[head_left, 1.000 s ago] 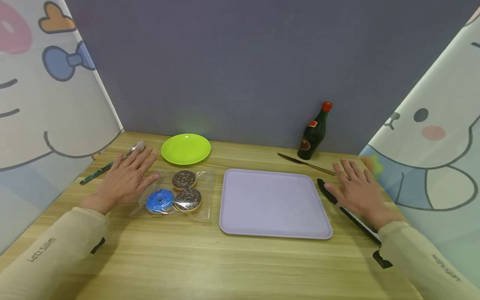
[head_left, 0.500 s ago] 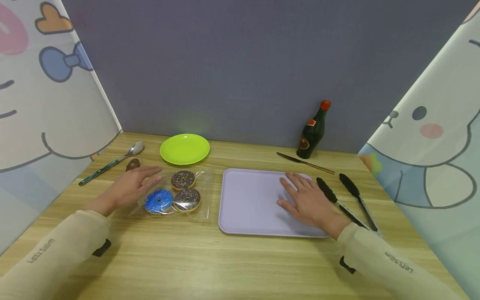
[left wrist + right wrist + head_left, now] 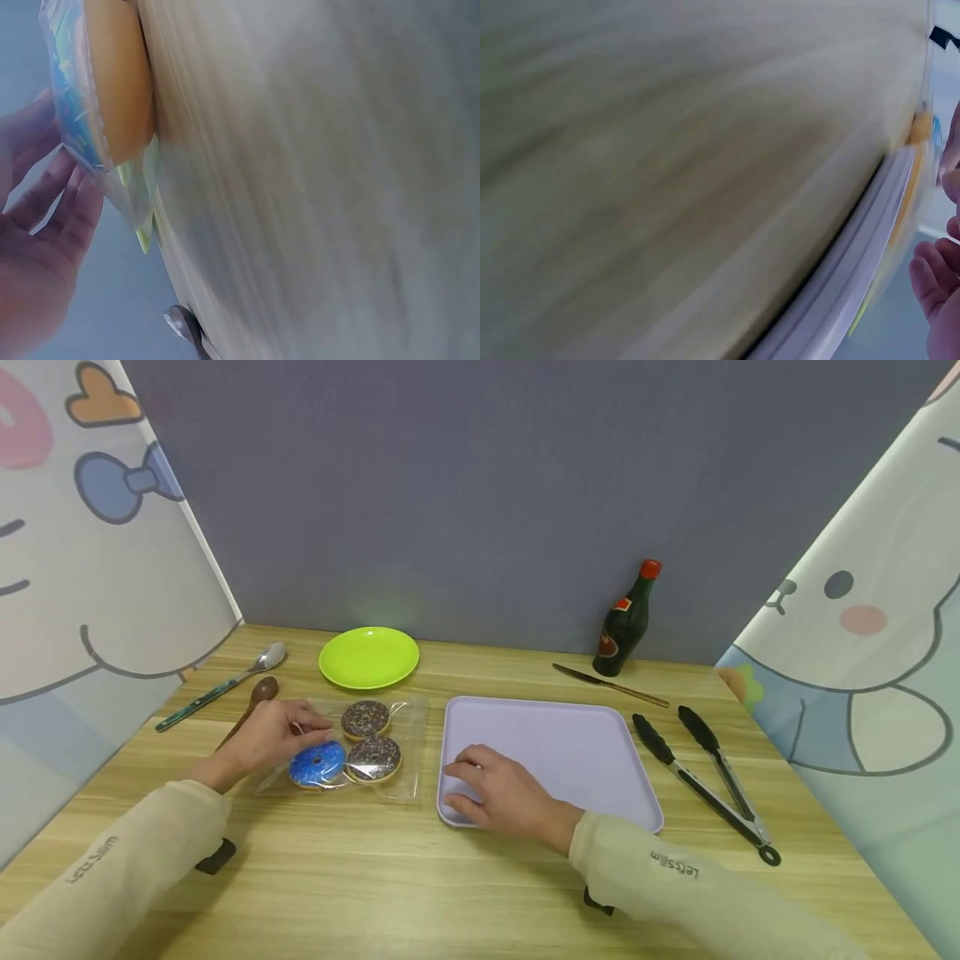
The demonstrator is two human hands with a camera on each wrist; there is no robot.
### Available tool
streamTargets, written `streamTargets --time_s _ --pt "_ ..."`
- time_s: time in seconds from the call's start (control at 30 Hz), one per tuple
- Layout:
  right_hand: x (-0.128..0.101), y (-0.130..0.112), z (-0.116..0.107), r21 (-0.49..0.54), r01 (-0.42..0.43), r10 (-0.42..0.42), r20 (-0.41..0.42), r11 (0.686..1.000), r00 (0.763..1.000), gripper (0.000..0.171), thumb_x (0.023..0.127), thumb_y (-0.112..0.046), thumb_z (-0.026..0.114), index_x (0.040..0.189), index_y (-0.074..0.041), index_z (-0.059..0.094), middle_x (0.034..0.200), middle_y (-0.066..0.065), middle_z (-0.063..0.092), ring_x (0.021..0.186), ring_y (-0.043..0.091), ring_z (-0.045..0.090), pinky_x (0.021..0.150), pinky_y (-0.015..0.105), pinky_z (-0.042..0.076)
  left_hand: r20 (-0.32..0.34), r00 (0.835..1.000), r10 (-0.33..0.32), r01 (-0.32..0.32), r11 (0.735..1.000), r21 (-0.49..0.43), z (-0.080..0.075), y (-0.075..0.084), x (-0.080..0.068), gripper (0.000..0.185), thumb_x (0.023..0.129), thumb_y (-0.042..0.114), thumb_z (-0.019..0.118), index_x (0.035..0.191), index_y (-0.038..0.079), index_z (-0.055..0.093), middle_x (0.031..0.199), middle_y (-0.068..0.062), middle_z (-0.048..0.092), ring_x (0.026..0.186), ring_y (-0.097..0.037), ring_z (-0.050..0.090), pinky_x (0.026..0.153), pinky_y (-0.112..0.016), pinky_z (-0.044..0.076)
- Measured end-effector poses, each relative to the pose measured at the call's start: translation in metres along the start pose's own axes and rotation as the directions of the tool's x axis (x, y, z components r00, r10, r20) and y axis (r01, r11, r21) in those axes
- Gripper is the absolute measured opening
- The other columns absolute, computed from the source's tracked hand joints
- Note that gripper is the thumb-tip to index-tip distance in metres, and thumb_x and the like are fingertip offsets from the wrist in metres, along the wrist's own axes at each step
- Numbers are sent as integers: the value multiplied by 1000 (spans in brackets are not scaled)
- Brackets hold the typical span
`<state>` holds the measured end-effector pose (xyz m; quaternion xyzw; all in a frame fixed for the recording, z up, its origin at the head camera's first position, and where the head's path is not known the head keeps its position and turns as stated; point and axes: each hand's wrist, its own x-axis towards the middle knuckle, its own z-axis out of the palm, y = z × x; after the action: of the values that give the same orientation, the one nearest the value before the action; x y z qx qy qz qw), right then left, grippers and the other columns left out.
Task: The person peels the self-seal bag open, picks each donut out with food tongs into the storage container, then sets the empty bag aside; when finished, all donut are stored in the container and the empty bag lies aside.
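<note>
Donut bag (image 3: pixel 352 747): left hand (image 3: pixel 273 735) pinches its left edge, prob. to steady it. Right hand (image 3: pixel 502 793), fingers loose, holding nothing, rests on tray (image 3: pixel 570 752) near-left corner.

It looks like a staged recording booth, not a real kitchen. A wooden table (image 3: pixel 390 877) stands boxed in by a grey backdrop (image 3: pixel 480 485) at the far side and cartoon-printed curtains (image 3: pixel 90 568) left and right.

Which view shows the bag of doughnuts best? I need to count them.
The head view: the clear bag of doughnuts lies flat, showing one blue and two chocolate ones. The left wrist view shows only a blurred edge of it; the right wrist view shows an unclear sliver.
</note>
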<state>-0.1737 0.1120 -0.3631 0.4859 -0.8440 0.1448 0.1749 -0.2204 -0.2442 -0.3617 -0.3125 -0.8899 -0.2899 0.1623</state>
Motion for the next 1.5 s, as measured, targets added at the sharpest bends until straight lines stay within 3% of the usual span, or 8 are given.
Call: streamTargets --time_s 0.13,0.37,0.63,0.83,1.1,1.23,1.5 --pt "14 -14 9 27 19 -19 12 999 1000 25 88 -22 70 108 -7 68 100 0 57 88 11 54 75 19 47 13 999 -33 33 999 0 1 0 -1 12 75 7 81 86 4 77 79 7 65 65 -5 57 56 -23 50" --pt "27 -23 22 -21 30 -30 19 999 999 24 86 -28 72 105 -14 72 96 -2 56 85 10 52 66 17 46 36 997 -68 68 998 -4 0 0 -2 12 75 9 81 85 4 77 79 6 65 68 -8 59 57 -23 50" --pt "31 -24 32 -23 36 -36 -14 999 999 14 84 -23 74 94 -14 74 83 -4 54 75 9 51 61 15 44 52 997 -55 56 998 -22 1 0 0 11 76 9 80 86 4 77 79 7 66 68 -9 58 55 -23 47" --pt "30 -23 33 27 34 -34 -34 999 999 4 86 -17 72 88 -14 75 78 -5 56 70 7 51 62 13 43 73 995 -73 73 997 -5 1 -2 1 10 75 8 80 85 6 78 78 9 64 69 -9 57 57 -25 47" --pt "28 -23 36 167 -59 65 -34 984 997 5 86 -13 71 86 -11 76 78 -4 63 69 3 54 62 10 43 82 991 -110 111 994 -3 2 -2 2 7 75 7 81 82 9 78 76 10 64 69 -9 58 56 -25 47" --pt "27 -23 38 301 -138 157 -41 944 987 5 84 -8 71 82 -8 76 74 -3 64 66 2 54 61 11 43 89 989 -118 118 993 7 2 -2 2 5 75 10 81 79 11 78 76 10 64 68 -9 57 56 -25 46" --pt "24 -22 36 505 -307 364 -14 806 931 10 78 0 68 74 -6 73 69 -5 64 61 0 54 57 16 48 78 992 -95 95 995 13 2 -2 2 7 76 7 80 76 14 77 75 11 64 68 -9 58 56 -26 47"
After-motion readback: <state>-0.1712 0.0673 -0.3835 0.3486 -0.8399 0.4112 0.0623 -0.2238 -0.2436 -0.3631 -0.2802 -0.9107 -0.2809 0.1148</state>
